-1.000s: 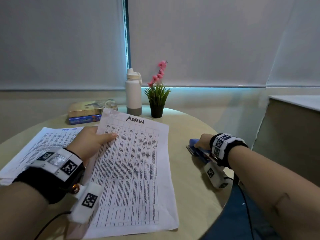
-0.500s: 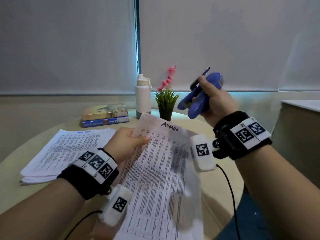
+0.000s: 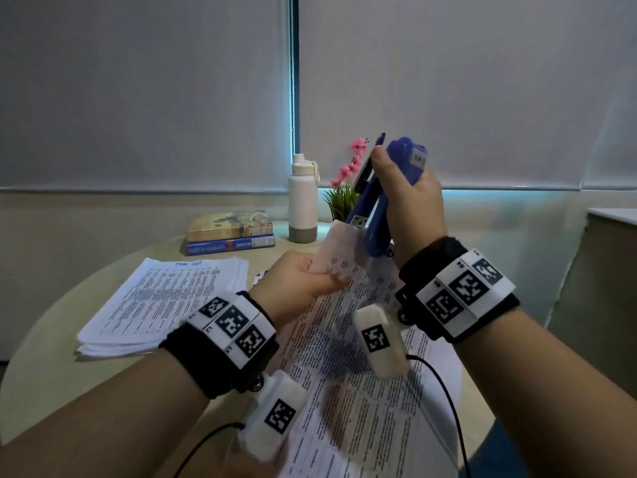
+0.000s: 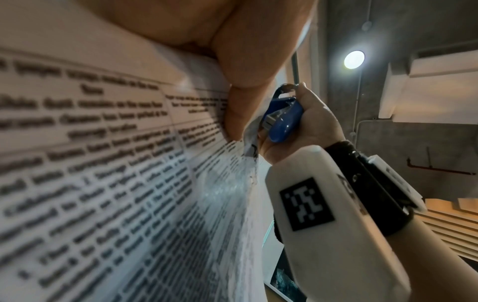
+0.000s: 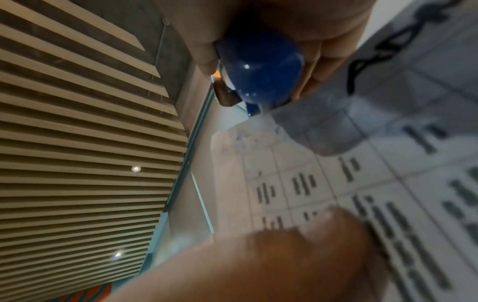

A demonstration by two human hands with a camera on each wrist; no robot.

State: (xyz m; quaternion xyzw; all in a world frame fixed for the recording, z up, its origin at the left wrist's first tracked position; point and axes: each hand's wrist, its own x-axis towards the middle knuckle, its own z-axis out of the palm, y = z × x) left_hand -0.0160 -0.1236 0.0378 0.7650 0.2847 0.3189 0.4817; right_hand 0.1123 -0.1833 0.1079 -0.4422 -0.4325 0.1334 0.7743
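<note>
- Head view: the right hand (image 3: 413, 205) is clenched round a blue plastic stapler (image 3: 374, 215) and holds it in the air above the far half of the round beige tabletop (image 3: 62, 339), with its front end pointing down and to the left.
- The left hand (image 3: 296, 284) pinches the upper part of a white printed sheet of paper (image 3: 362, 391), thumb on the printed face. The sheet is raised off the tabletop and its top corner touches the stapler's front end.
- A stack of white printed papers (image 3: 165, 305) lies near the left edge of the tabletop.
- At the far edge lie two stacked books (image 3: 229, 232), with a white drinking bottle with a grey base (image 3: 302, 201) just to their right. A small potted plant with pink flowers (image 3: 341, 198) stands partly behind the stapler.
- Left wrist view: the left hand (image 4: 232, 51) has its thumb pressed on the sheet (image 4: 103, 163), whose table of text fills the picture's left side.
- The sheet's edge meets the front end of the stapler (image 4: 284, 120), which is grasped in the right hand (image 4: 310, 126). I cannot tell whether the paper is between the stapler's two halves.
- Right wrist view: the fingers of the right hand (image 5: 284, 20) curl round the stapler's rounded blue end (image 5: 261, 67).
- Just below it is the sheet (image 5: 388, 183), blurred, with handwriting at its top. The left hand (image 5: 284, 255) holds it lower down.
</note>
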